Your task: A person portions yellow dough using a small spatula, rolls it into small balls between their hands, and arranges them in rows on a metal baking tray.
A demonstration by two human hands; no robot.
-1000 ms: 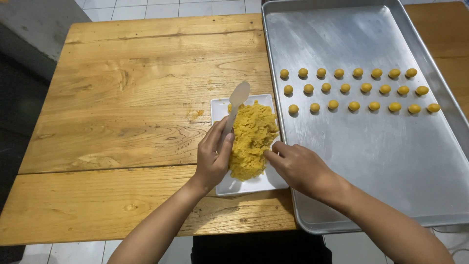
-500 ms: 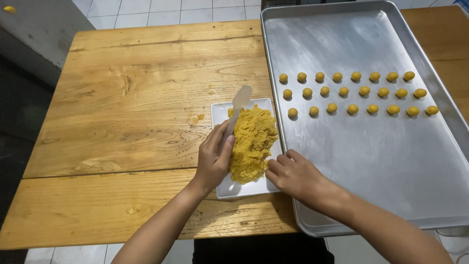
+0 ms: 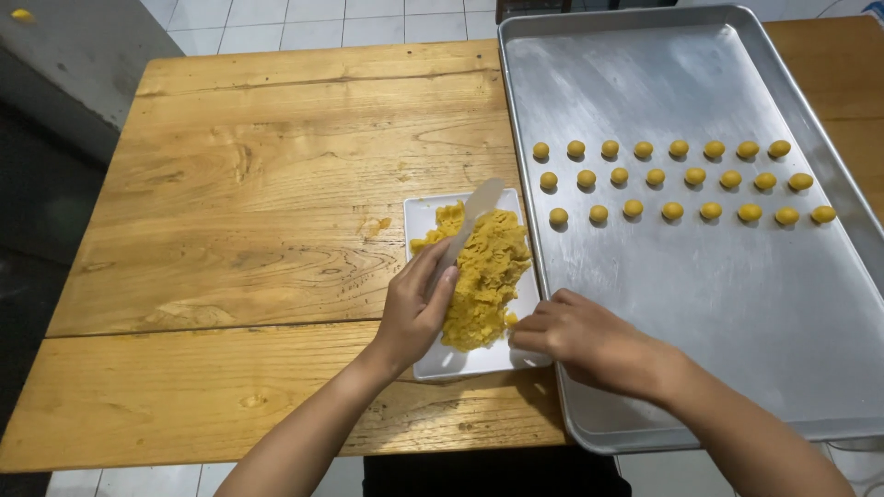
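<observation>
- Left hand (image 3: 416, 308): fingers curled about the handle of a pale plastic knife (image 3: 471, 219); palm at the left edge of the dough heap, wrist over the wooden table.
- Pale plastic knife: gripped in the left hand, blade angled up and to the right, lying across the upper part of the dough; tip past the plate's far edge.
- Right hand (image 3: 580, 339): fingers bent and drawn together at the near right corner of the plate, fingertips touching the plate rim beside the dough; whether any dough is pinched between them cannot be told.
- Yellow dough (image 3: 483, 276): crumbly, rough heap, elongated front to back, filling most of the plate between the two hands.
- White rectangular plate (image 3: 423, 217): flat on the table, right side just beside the tray's left rim.
- Metal baking tray (image 3: 700, 304): large, shiny, raised rim, right of the plate; near half bare.
- Small dough balls (image 3: 673, 177): three neat rows of eight across the tray's middle, round, yellow, evenly spaced, none touching.
- Wooden table (image 3: 249, 230): plank top, grain and knots visible; a small yellow smear just left of the plate.
- Tiled floor (image 3: 304, 23): pale, beyond the table's far edge.
</observation>
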